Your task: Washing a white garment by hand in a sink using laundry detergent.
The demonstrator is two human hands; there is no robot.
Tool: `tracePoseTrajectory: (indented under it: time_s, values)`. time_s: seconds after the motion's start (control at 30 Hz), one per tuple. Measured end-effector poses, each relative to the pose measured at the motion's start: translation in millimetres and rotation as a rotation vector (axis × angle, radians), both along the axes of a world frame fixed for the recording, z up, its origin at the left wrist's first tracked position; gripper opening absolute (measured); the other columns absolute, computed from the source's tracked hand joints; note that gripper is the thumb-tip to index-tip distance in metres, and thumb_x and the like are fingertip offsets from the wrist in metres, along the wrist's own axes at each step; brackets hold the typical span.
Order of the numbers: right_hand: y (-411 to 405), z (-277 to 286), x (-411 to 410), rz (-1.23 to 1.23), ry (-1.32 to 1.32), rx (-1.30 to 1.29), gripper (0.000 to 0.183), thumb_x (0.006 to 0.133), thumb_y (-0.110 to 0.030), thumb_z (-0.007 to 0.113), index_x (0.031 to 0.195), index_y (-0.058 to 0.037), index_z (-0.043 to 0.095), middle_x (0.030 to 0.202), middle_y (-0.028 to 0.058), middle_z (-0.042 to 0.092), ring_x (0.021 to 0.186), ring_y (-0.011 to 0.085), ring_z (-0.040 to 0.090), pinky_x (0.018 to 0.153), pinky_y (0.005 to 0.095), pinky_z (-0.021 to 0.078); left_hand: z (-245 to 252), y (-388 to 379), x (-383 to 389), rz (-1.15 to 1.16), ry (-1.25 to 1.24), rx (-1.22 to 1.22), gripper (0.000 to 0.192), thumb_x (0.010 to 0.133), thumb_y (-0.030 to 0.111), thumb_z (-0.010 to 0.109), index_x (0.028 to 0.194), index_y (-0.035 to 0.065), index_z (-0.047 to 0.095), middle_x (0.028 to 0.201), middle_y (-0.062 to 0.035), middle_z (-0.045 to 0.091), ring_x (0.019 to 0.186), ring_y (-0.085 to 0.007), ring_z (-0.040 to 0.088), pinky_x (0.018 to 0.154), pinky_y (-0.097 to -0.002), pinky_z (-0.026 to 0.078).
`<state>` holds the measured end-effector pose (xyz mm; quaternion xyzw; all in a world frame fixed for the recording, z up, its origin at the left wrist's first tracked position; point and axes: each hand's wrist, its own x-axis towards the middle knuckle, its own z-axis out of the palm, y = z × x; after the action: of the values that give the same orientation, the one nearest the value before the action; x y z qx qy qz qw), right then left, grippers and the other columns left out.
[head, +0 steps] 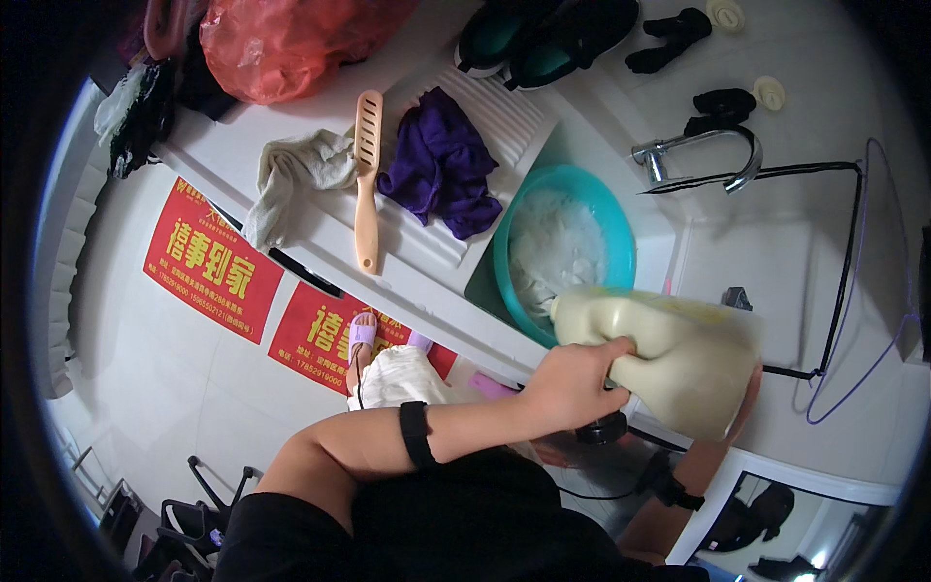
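A large cream plastic jug [684, 356] is tipped on its side, slightly blurred, with its mouth pointing at a teal plastic basin [625, 225]. My left hand [574, 385] grips the jug's handle. My right hand [753, 389] is against the jug's base and is mostly hidden behind it. White cloth [553, 254] lies in cloudy, sudsy water inside the basin. The jug's mouth is at the basin's near rim; I cannot tell whether liquid is flowing. Below the jug, near my left hand, a black round cap-like thing [602, 429] shows.
A ribbed washboard surface [509, 109] beside the basin carries purple cloth [440, 164], beige cloth [298, 174] and a peach slotted brush [367, 182]. Black shoes [553, 44] stand behind. A curved chrome faucet [749, 156] rises by the sink [771, 247]. Red mats [211, 262] with writing cover the floor.
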<state>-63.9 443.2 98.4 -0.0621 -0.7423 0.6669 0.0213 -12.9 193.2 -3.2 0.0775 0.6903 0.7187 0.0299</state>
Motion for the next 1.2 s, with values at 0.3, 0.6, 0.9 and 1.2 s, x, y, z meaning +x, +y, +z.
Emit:
tracePoseTrajectory:
  time_s: [0.3, 0.6, 0.9, 1.2]
  values:
    - [96.6, -9.5, -16.2, 0.008, -0.125, 0.135, 0.058, 0.1, -0.047, 0.046, 0.142, -0.0063, 0.039, 0.137, 0.0133, 0.049, 0.122, 0.0256, 0.052, 0.103, 0.0429, 0.0456, -11.6, 11.4, -0.3, 0.018, -0.023, 0.001, 0.046, 0.075, 0.018, 0.069, 0.119, 0.0087, 0.058, 0.063, -0.0152, 0.061, 0.063, -0.033, 0.065, 0.058, -0.0428, 0.05]
    - [48.8, -9.9, -0.9, -0.077, 0.335, 0.42, 0.057, 0.099, -0.043, 0.049, 0.14, -0.0044, 0.042, 0.134, 0.0131, 0.052, 0.119, 0.025, 0.055, 0.098, 0.0404, 0.0493, 3.2, 8.5, 2.9, 0.009, 0.072, -0.029, 0.046, 0.076, 0.018, 0.069, 0.12, 0.0098, 0.057, 0.062, -0.0144, 0.06, 0.062, -0.0328, 0.065, 0.058, -0.0423, 0.051]
    - [14.8, 3.3, 8.9, -0.072, 0.158, -0.172, 0.058, 0.097, -0.04, 0.051, 0.141, -0.0035, 0.042, 0.135, 0.0134, 0.051, 0.12, 0.0257, 0.054, 0.1, 0.0407, 0.0472, 5.4, 12.8, 6.7, -0.01, 0.076, -0.041, 0.046, 0.075, 0.018, 0.07, 0.118, 0.0087, 0.056, 0.063, -0.0156, 0.061, 0.062, -0.0347, 0.065, 0.057, -0.0424, 0.051]
    - [38.7, 0.0, 5.9, -0.088, 0.029, 0.167, 0.061, 0.098, -0.043, 0.05, 0.143, -0.0048, 0.038, 0.14, 0.0148, 0.047, 0.126, 0.0279, 0.05, 0.105, 0.0453, 0.044, -7.7, 17.5, 3.3, 0.047, 0.034, -0.042, 0.048, 0.075, 0.019, 0.071, 0.12, 0.0098, 0.055, 0.062, -0.0146, 0.061, 0.06, -0.0339, 0.065, 0.057, -0.0429, 0.051]
